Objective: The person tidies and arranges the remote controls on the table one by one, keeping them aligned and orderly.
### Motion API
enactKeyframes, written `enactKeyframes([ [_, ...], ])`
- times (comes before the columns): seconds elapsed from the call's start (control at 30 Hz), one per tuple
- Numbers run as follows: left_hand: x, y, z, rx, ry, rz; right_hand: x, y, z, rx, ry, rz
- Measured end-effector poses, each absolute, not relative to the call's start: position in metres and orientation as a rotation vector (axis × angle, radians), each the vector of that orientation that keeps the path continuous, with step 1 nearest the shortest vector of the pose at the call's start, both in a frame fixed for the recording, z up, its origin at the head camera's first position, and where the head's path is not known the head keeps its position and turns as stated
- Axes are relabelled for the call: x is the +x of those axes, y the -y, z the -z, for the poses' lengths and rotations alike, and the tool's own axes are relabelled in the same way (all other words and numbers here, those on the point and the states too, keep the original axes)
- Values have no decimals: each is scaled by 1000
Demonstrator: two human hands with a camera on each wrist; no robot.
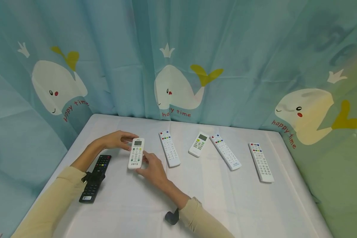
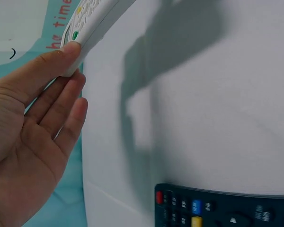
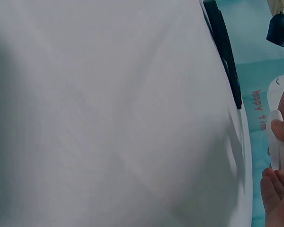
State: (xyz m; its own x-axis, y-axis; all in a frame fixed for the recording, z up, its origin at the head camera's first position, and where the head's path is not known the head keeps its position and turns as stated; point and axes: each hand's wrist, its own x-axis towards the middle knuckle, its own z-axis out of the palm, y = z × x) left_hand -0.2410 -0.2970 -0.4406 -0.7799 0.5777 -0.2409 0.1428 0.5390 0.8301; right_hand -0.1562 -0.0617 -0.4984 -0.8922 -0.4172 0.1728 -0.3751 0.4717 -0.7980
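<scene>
A white air-conditioner remote (image 1: 136, 154) with a small grey screen is held between both hands above the left part of the table. My left hand (image 1: 115, 140) pinches it; in the left wrist view the thumb lies on the remote's (image 2: 95, 29) near end with fingertips beneath. My right hand (image 1: 155, 170) grips the lower right side, thumb at the bottom end. At its edge, the right wrist view shows the white remote (image 3: 276, 149) side-on between fingers. Below my left forearm lies a long black remote (image 1: 101, 164), partly hidden by the wrist camera.
To the right on the white table (image 1: 211, 198) lie a long white remote (image 1: 170, 148), a short white remote with a screen (image 1: 198, 144), another long white remote (image 1: 225, 152) and one farthest right (image 1: 261, 162). A blue whale-print curtain (image 1: 119, 82) surrounds the table's back and sides.
</scene>
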Motion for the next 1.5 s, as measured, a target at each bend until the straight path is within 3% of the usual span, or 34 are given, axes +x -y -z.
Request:
enactKeyframes([
  [0.97,-199,308,459,611,-2207,-1181,-107,74,503,-628,-2627,1389],
  [1.5,-190,302,459,535,-2253,-1070,-102,83,511,-637,-2657,1286],
])
